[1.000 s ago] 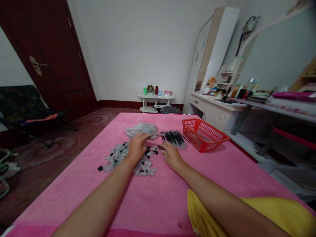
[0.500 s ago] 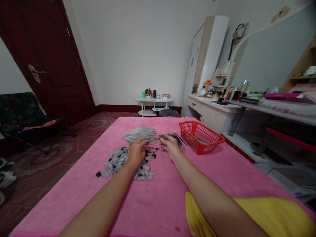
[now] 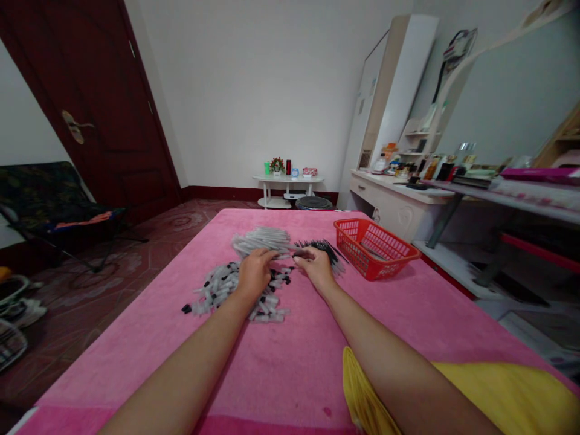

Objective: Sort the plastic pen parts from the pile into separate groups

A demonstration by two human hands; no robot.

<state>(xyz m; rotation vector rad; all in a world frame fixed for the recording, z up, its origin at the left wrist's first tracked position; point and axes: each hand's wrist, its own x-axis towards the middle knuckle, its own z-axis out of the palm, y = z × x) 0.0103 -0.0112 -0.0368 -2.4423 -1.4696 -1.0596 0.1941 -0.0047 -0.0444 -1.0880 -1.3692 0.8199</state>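
Note:
My left hand (image 3: 255, 270) is closed, with its fingertips on a clear pen barrel whose end points to the right. Facing it, my right hand (image 3: 318, 266) pinches a thin dark pen refill at the barrel's end; how far the refill is inside I cannot tell. Just beyond my left hand lies a stack of clear pen barrels (image 3: 265, 237). Under and beside my left wrist spreads a heap of clear pen caps (image 3: 220, 287) with black pieces among them. Black-tipped pen refills (image 3: 330, 252) lie behind and to the right of my right hand.
A red plastic basket (image 3: 378, 266) with some thin pieces inside stands right of the refills. Yellow cloth (image 3: 502, 389) lies at the front right, under my right forearm. Everything rests on a pink table cover (image 3: 290, 374). A vanity (image 3: 399, 208) stands beyond, at the right.
My right hand holds the refill closer in line with the barrel in my left hand. The whole view has shifted slightly; the piles look the same.

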